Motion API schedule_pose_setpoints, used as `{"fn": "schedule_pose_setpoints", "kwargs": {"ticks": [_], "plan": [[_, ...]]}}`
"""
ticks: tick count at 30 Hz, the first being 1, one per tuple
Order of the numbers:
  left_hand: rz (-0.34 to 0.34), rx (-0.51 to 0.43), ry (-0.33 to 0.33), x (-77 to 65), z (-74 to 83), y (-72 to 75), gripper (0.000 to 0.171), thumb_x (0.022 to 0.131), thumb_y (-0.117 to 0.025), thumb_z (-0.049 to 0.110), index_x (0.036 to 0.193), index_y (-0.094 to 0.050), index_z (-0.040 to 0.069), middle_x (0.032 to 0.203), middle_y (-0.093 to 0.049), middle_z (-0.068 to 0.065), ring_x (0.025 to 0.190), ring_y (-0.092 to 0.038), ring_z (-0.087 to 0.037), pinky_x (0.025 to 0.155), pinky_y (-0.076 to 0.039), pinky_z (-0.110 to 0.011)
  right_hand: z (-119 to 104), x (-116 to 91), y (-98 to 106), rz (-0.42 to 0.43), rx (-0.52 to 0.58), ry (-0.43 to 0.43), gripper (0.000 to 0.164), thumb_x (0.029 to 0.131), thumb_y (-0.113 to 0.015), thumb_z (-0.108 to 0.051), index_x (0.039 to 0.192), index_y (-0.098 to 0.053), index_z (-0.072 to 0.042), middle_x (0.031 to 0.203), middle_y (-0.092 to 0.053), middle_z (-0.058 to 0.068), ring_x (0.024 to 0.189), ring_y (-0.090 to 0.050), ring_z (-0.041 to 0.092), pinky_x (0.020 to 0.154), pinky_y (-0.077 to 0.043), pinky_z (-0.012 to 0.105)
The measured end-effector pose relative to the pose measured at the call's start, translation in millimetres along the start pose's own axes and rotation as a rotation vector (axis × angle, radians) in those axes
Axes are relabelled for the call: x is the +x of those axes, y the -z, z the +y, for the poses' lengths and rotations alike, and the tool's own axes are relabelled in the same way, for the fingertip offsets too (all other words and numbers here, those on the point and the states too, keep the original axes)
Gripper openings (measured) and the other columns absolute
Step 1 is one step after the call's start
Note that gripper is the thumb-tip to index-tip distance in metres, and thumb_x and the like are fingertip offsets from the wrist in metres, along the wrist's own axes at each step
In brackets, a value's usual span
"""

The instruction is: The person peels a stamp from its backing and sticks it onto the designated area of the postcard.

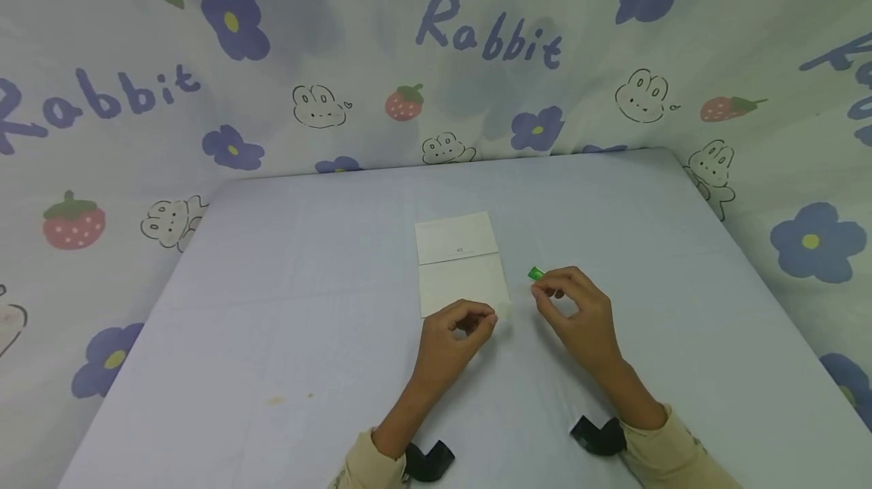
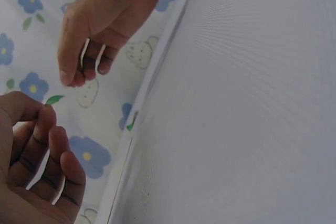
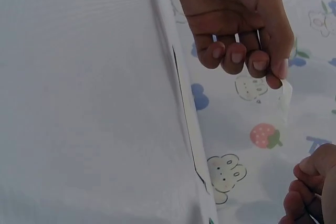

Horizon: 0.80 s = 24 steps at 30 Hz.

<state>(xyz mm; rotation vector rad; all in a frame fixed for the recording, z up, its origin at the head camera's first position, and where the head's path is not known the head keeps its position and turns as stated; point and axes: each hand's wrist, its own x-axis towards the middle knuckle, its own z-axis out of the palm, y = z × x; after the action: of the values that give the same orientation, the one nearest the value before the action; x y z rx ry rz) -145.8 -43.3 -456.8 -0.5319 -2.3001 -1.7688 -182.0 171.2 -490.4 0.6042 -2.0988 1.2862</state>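
Note:
My left hand (image 1: 450, 341) pinches a small, pale, see-through strip (image 3: 286, 98) between thumb and forefinger. The strip hangs from those fingertips in the right wrist view. Off to the right, my right hand (image 1: 582, 319) has thumb and forefinger brought together; whether something thin sits between them cannot be seen. A small green piece (image 1: 535, 273) lies on the table just beyond the right fingertips. White paper (image 1: 458, 281) with a line across it and a tiny mark on its upper part lies behind the left hand, which overlaps its near edge in the head view.
A white cloth covers the table (image 1: 306, 247), with small yellowish stains (image 1: 275, 400) at front left. A curtain (image 1: 381, 42) printed with rabbits, flowers and strawberries surrounds the back and sides. Black curved pieces (image 1: 599, 436) sit at both wrists.

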Motion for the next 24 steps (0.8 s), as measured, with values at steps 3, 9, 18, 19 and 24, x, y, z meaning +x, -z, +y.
{"fn": "schedule_pose_setpoints", "kwargs": {"ticks": [3,9,18,19,24], "plan": [[0.001,0.001,-0.003,-0.3,-0.3,0.4,0.005,0.089,-0.072,-0.002,0.092,-0.073,0.002,0.082,-0.069,-0.003,0.071,-0.061,-0.012,0.064,-0.053,-0.028,3.1,-0.6,0.7,-0.006,-0.02,-0.034,0.02,0.081,-0.078,0.008,0.095,-0.074,-0.006,0.095,-0.067,0.006,0.08,-0.06,0.017,0.073,-0.047,0.022],[0.0,-0.005,-0.006,0.1,-0.2,1.9,0.005,0.09,-0.072,-0.002,0.094,-0.073,0.001,0.083,-0.069,-0.004,0.071,-0.061,-0.013,0.065,-0.053,-0.028,11.8,-3.0,-1.3,-0.036,-0.063,-0.061,0.016,0.083,-0.077,0.006,0.093,-0.073,-0.006,0.093,-0.066,0.004,0.08,-0.058,0.014,0.07,-0.046,0.022],[0.003,0.0,0.017,1.0,0.2,2.2,0.004,0.091,-0.072,0.0,0.093,-0.073,0.002,0.083,-0.069,-0.002,0.072,-0.061,-0.012,0.066,-0.053,-0.028,20.0,-8.1,-3.5,-0.106,-0.084,-0.218,0.011,0.087,-0.077,-0.003,0.094,-0.074,-0.01,0.093,-0.064,-0.005,0.082,-0.057,0.011,0.07,-0.046,0.018],[0.004,0.0,0.018,0.9,0.2,2.2,0.004,0.09,-0.072,0.0,0.093,-0.073,0.002,0.083,-0.069,-0.002,0.072,-0.061,-0.012,0.066,-0.053,-0.028,19.5,-8.3,-3.4,-0.116,-0.085,-0.247,0.01,0.088,-0.077,-0.004,0.094,-0.074,-0.01,0.092,-0.064,-0.006,0.082,-0.057,0.01,0.07,-0.046,0.017],[0.009,-0.003,0.025,0.7,0.7,2.3,0.005,0.09,-0.072,0.0,0.094,-0.074,0.003,0.083,-0.069,-0.002,0.072,-0.061,-0.012,0.066,-0.053,-0.028,16.7,-8.2,-2.7,-0.155,-0.112,-0.328,0.005,0.09,-0.076,-0.009,0.094,-0.075,-0.01,0.093,-0.063,-0.007,0.083,-0.056,0.009,0.068,-0.046,0.017]]}}
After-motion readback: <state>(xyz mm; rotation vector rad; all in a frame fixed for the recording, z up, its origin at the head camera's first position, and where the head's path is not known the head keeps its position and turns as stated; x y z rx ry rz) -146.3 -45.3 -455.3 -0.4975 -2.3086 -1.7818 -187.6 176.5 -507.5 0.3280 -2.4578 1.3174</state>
